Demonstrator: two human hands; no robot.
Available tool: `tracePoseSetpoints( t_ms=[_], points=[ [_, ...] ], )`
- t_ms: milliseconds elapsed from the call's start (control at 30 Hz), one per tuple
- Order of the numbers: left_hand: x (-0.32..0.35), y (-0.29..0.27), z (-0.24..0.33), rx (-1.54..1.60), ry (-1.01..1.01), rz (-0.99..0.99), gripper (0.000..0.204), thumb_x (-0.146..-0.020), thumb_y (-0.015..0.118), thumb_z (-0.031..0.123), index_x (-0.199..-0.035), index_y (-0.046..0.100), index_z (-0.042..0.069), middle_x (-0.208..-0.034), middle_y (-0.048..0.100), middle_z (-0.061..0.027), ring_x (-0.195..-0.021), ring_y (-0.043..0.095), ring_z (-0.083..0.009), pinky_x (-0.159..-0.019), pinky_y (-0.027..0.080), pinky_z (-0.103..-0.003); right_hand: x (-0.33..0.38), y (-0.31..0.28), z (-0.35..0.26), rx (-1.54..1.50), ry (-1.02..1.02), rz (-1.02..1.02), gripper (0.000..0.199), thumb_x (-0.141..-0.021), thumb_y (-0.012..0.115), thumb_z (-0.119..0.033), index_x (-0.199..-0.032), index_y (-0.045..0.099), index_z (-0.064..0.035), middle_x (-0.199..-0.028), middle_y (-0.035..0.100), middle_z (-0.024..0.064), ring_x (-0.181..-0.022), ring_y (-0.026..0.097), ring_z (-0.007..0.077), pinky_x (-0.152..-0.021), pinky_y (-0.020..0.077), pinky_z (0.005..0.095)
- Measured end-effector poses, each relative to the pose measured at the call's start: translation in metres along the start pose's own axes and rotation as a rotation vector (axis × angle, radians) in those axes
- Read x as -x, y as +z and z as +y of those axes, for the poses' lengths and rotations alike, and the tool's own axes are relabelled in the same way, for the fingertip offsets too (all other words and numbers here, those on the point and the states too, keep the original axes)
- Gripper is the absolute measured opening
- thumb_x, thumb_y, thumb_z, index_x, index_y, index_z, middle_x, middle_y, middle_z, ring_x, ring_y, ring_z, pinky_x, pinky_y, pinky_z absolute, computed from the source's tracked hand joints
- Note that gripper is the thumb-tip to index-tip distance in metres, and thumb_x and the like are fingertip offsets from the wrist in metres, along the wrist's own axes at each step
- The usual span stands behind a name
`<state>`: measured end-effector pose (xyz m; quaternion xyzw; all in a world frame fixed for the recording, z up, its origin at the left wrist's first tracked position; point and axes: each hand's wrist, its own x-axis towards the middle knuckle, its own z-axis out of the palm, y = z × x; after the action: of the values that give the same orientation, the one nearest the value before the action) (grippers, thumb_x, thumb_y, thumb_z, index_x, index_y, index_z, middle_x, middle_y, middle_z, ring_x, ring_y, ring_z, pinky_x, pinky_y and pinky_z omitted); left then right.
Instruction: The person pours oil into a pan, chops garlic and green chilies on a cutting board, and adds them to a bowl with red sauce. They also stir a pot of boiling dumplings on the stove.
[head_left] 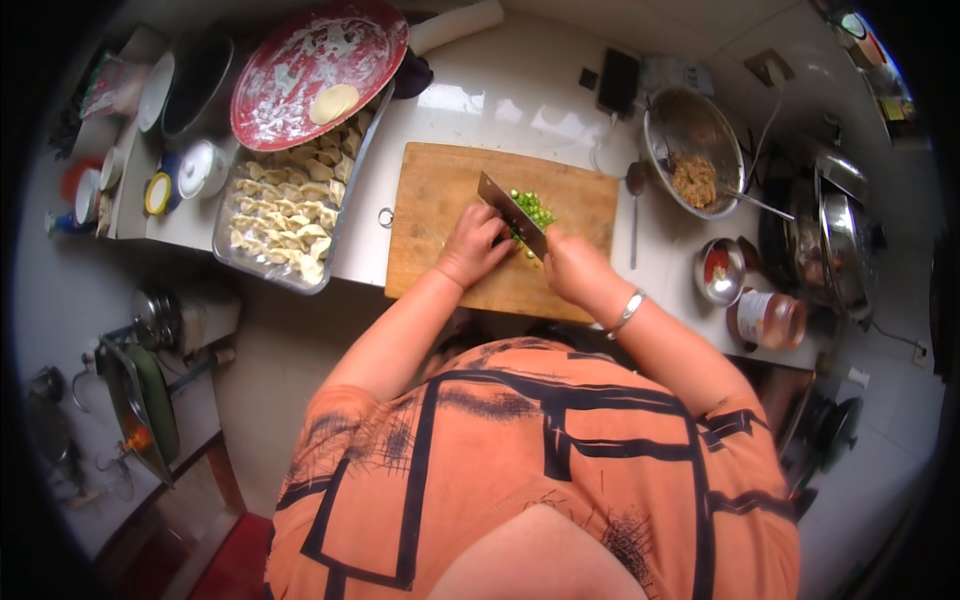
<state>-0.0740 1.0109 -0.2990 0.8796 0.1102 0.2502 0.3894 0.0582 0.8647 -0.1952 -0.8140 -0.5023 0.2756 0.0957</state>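
Note:
On the wooden cutting board (430,190), my right hand (577,268) grips a cleaver (513,213). Its broad blade slants toward the far left. Beyond the blade lies a small heap of chopped green vegetable (534,206), with a few bits on the near side too. My left hand (474,244) rests on the board just left of the blade, its fingers curled and pressed down close to the steel. Whatever lies under those fingertips is hidden.
Left of the board, a clear tray (318,283) holds rows of dumplings, partly under a floured red round tray (265,95) with wrappers. To the right stand a metal bowl (722,130) of filling, a spoon (634,215), a small steel bowl (722,290) and a jar (768,320).

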Motion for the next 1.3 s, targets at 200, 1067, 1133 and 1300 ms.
tracePoseSetpoints(
  t_ms=[200, 1067, 1133, 1300],
  points=[
    [-0.002, -0.001, 0.003, -0.017, 0.010, 0.032, 0.020, -0.067, 0.075, 0.010, -0.076, 0.058, 0.007, -0.092, 0.057, -0.0104, -0.091, 0.051, -0.0338, -0.080, 0.044, -0.042, -0.010, 0.026, 0.000, 0.006, 0.028, 0.041, 0.016, -0.085, 0.051, -0.009, -0.098, 0.049, 0.0005, -0.078, 0.065, 0.0253, -0.074, 0.064, 0.0439, -0.067, 0.0501, 0.0528],
    [0.011, -0.006, 0.012, -0.100, -0.050, -0.056, 0.030, -0.066, 0.080, 0.018, -0.082, 0.056, 0.008, -0.098, 0.052, -0.0136, -0.096, 0.048, -0.0352, -0.085, 0.042, -0.043, -0.003, 0.029, -0.008, 0.087, -0.001, 0.087, 0.015, -0.084, 0.051, -0.008, -0.096, 0.048, -0.0009, -0.072, 0.065, 0.0223, -0.067, 0.065, 0.0398, -0.060, 0.0516, 0.0498],
    [0.010, -0.006, 0.012, -0.100, -0.050, -0.058, 0.027, -0.067, 0.078, 0.016, -0.080, 0.056, 0.007, -0.097, 0.053, -0.0134, -0.095, 0.048, -0.0351, -0.084, 0.043, -0.043, -0.003, 0.025, -0.011, 0.091, -0.002, 0.083, 0.014, -0.084, 0.051, -0.008, -0.096, 0.047, -0.0009, -0.072, 0.065, 0.0224, -0.067, 0.065, 0.0399, -0.060, 0.0517, 0.0497],
    [0.008, -0.006, 0.011, -0.065, -0.047, -0.033, 0.022, -0.069, 0.075, 0.013, -0.078, 0.056, 0.007, -0.092, 0.054, -0.0131, -0.091, 0.050, -0.0349, -0.082, 0.043, -0.043, 0.003, 0.000, -0.014, 0.101, -0.031, 0.068, 0.014, -0.084, 0.050, -0.007, -0.097, 0.047, -0.0009, -0.074, 0.065, 0.0229, -0.068, 0.065, 0.0405, -0.061, 0.0518, 0.0499]
  ],
)
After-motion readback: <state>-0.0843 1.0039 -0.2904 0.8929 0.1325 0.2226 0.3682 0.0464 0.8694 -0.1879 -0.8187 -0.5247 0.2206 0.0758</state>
